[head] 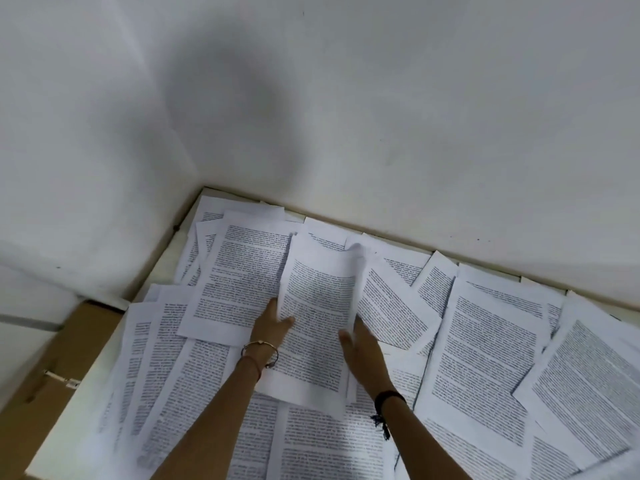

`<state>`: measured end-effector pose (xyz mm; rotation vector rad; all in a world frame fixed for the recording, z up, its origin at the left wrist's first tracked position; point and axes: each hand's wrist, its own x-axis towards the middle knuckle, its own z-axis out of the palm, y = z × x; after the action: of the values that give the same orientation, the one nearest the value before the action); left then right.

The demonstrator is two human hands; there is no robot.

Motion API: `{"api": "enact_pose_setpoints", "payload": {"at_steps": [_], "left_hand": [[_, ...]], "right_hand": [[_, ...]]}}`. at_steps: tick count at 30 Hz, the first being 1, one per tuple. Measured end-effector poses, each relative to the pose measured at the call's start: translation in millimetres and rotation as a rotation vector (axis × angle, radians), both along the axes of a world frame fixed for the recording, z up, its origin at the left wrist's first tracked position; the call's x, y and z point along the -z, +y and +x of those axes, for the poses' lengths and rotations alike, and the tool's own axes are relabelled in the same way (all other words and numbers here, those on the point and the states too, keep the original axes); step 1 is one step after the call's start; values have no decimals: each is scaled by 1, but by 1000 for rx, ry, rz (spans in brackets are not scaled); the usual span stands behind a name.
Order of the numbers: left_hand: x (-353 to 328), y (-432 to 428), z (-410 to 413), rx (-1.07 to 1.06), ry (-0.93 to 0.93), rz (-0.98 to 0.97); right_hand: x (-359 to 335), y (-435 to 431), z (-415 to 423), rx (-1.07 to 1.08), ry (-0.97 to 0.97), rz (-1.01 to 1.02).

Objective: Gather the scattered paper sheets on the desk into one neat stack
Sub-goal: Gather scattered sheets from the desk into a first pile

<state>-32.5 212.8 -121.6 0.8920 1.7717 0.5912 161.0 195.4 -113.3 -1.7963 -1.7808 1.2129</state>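
— What lies nearest?

— Printed sheets (485,341), white with dense black text. They overlap at all angles and cover nearly the whole desk (83,410), from the near edge to the far corner. Only a pale strip of desk shows along the left side and the far edge.

— And the arms?

— Both reach in from the near side, over the sheets. The left wrist has a thin metal bracelet (259,348), the right a dark band (389,398) with a loose end hanging.

— What do the hands hold?

— A small bundle (318,323) of sheets, raised off the desk in the middle and tilted up, text facing the person. Its edges are not aligned at the near right corner, and its far right corner curls over.

— How does each hand sit?

— The left hand (273,320) pinches the bundle's left edge, thumb on the printed face, fingers hidden behind. The right hand (360,344) is at the right edge, thumb over the paper, fingertips hidden behind it. It is blurred, so I cannot tell whether it grips or only rests there.

— Anything else?

— A brown box (76,344) stands left of the desk, touching its side. Beyond, a white wall (346,116) meets the desk in the far left corner.
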Motion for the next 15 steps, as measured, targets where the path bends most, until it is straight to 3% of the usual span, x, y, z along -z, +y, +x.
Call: {"api": "enact_pose_setpoints", "payload": {"at_steps": [6,12,15], "left_hand": [[-8,-10,-38,-155,49,105],[-15,-6,-100,-290,333,75],[-12,-2,-126,-239,388,59]], "right_hand": [[-3,7,-23,135,117,-164],[-1,18,-71,48,33,-105],[-4,18,-95,-10,59,-113]]}}
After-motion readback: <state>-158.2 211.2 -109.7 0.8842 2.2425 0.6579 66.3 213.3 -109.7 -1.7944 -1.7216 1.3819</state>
